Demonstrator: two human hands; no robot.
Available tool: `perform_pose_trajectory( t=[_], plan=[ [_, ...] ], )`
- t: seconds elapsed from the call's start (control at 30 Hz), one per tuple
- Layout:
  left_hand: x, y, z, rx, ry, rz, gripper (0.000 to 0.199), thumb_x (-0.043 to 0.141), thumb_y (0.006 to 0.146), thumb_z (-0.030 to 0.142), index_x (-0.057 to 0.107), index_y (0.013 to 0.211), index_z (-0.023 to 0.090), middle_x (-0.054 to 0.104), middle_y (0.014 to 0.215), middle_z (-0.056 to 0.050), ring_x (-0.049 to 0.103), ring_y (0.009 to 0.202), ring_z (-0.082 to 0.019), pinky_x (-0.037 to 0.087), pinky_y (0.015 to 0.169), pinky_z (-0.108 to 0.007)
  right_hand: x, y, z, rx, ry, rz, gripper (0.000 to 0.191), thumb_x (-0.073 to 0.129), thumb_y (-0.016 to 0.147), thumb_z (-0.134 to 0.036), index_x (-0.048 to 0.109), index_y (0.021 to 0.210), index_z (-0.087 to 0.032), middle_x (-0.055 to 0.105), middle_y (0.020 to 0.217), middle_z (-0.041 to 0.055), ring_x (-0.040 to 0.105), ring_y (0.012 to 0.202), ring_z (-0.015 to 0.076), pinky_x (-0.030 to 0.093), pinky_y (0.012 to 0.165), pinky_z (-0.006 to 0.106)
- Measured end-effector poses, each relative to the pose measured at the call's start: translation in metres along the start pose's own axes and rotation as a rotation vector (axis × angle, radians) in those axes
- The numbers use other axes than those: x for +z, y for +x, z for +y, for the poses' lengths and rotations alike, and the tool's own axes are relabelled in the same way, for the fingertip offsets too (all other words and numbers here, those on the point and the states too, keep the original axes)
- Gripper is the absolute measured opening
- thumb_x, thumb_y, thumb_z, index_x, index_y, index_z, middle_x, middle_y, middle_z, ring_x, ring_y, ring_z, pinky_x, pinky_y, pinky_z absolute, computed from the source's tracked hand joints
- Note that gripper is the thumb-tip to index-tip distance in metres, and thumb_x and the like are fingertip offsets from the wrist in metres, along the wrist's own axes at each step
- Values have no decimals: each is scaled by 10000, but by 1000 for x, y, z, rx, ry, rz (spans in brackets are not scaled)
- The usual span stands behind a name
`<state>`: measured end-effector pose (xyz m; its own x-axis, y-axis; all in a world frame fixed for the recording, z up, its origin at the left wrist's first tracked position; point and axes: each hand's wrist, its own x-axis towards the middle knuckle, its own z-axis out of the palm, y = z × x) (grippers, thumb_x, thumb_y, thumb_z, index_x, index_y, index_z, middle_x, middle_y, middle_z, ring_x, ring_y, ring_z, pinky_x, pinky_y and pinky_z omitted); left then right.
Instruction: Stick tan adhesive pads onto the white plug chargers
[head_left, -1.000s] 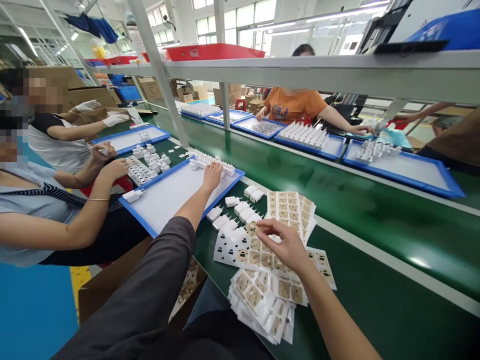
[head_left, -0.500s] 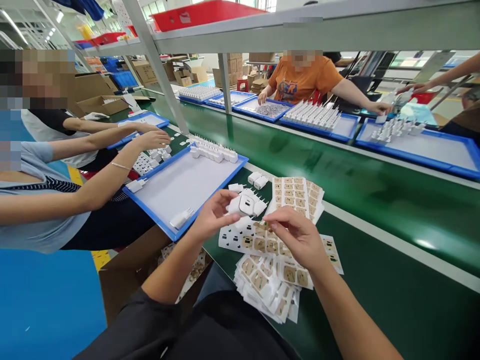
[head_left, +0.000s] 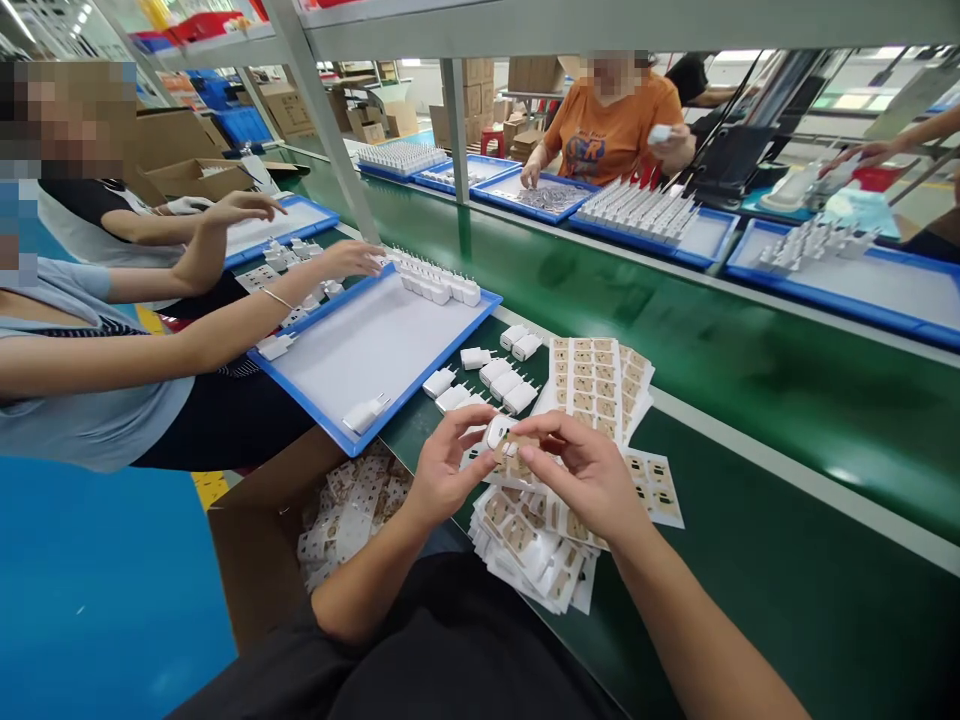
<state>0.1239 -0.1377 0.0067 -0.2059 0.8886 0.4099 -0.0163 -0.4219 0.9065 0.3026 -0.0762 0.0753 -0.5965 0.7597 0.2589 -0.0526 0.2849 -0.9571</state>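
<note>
My left hand (head_left: 444,468) grips a white charger plug (head_left: 497,432) between thumb and fingers, with its end that has a small slot turned up toward me. Close against the charger's right side, my right hand (head_left: 585,468) has thumb and index finger pinched together. Whatever it holds is too small to make out; a small pale bit shows by the fingertips. Sheets of tan stickers (head_left: 583,385) lie beyond my right hand, and a loose pile of sticker sheets (head_left: 517,545) lies below both hands. Several white charger plugs (head_left: 504,384) rest on the green table behind them.
A blue-rimmed tray (head_left: 315,408) with plugs along its far side stands at left. Beside it a co-worker's arm (head_left: 225,335) reaches over. A cardboard box (head_left: 251,560) of used sheets is below the table edge. Across the green belt (head_left: 675,330), another person sits behind trays.
My left hand has tilted and lowered the charger plug slightly. My right hand has moved left to it. The co-worker's nearer hand shifted toward the tray; the person opposite raised a white piece.
</note>
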Motion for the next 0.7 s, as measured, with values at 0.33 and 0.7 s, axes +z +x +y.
perform_pose_trajectory(
  t=[0.33,0.7],
  plan=[
    [-9,0,4,204,260,-46,504,768,829,178,662,1304,312,679,1233,-95,622,1154,-259,516,1001,-397,-1,-1,7,11,37,49,98,698,914,-265,739,1002,-277,693,874,5,643,800,155,527,739,295],
    [-11,1,10,226,312,-77,526,761,831,153,652,1321,311,675,1236,-90,632,1143,-247,526,990,-378,0,0,4,-5,-42,52,106,688,905,-240,738,997,-253,696,850,5,656,767,152,541,709,300]
  ],
)
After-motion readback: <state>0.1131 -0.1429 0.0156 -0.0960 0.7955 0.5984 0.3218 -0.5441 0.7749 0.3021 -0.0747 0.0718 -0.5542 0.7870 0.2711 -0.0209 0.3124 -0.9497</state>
